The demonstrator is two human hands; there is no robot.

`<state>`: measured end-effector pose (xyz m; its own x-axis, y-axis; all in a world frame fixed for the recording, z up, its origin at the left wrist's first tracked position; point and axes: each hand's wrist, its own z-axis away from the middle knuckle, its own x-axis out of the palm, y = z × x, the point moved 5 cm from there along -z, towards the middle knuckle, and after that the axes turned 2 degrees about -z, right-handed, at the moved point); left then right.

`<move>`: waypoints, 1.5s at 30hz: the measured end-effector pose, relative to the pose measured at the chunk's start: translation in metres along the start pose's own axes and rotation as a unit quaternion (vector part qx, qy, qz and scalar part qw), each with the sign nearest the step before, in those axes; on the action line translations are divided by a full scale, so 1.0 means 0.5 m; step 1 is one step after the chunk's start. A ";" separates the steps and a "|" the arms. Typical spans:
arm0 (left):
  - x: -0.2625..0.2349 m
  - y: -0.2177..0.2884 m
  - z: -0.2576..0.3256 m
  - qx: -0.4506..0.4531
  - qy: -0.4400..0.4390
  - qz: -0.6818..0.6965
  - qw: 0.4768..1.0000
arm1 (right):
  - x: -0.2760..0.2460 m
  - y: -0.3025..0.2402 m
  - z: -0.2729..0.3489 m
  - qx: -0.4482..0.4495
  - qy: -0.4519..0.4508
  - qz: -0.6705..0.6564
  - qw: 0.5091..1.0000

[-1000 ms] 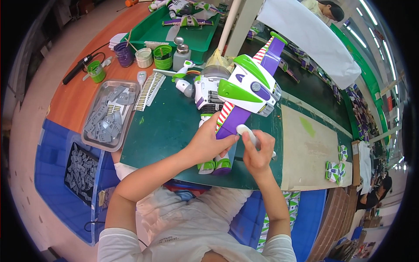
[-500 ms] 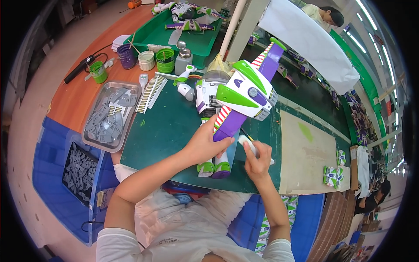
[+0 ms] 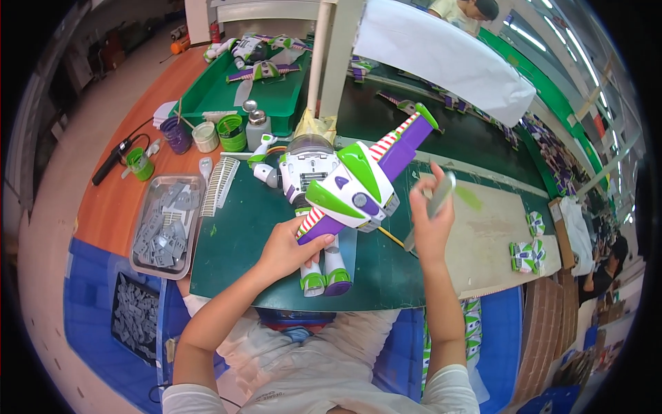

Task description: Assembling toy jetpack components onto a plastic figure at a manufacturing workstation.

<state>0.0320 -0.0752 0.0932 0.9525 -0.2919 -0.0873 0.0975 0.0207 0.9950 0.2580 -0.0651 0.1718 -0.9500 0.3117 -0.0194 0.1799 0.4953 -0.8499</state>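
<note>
My left hand (image 3: 288, 248) is closed around the lower purple wing of a toy wing pack (image 3: 345, 183), which is white, green and purple with red-striped edges. The pack is tilted over a white toy space figure (image 3: 295, 181) lying on the green work surface. An open compartment shows in the figure's body, partly behind the pack; its green-and-purple feet lie toward me. To the right of the pack, my right hand (image 3: 433, 224) is raised, its fingers wrapped around a pale, elongated tool (image 3: 441, 196). Motion blur hides the tool's exact kind. A thin yellow stick (image 3: 391, 237) lies beneath the pack.
At left stand a metal tray (image 3: 194, 265) of grey parts, paint cups (image 3: 232, 131) and a pump bottle (image 3: 258, 130). A green crate (image 3: 283, 124) holds more toys. Several wing packs (image 3: 527, 257) rest on the board at right. A co-worker (image 3: 460, 15) is beyond the white sheet.
My right hand has lifted the pale tool off the work surface and moved up and right. The wing pack has shifted lower over the figure, and the whole view has turned slightly.
</note>
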 end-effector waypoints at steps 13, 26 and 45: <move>-0.007 0.171 -0.083 0.102 -0.108 0.072 0.986 | 0.096 0.009 -0.010 0.129 -0.172 -0.077 0.974; 0.011 0.113 -0.093 -0.006 -0.181 -0.031 0.983 | 0.065 -0.071 0.070 -0.374 -0.242 0.395 0.803; 0.017 0.059 -0.103 0.001 -0.146 0.004 0.989 | 0.074 -0.039 0.077 -0.358 -0.294 0.340 0.818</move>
<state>0.0578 -0.0280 0.1191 0.8291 -0.5558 -0.0614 0.0892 0.0230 0.9957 0.2095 -0.0947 0.1675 -0.4886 0.3740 -0.7883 0.6221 0.7828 -0.0142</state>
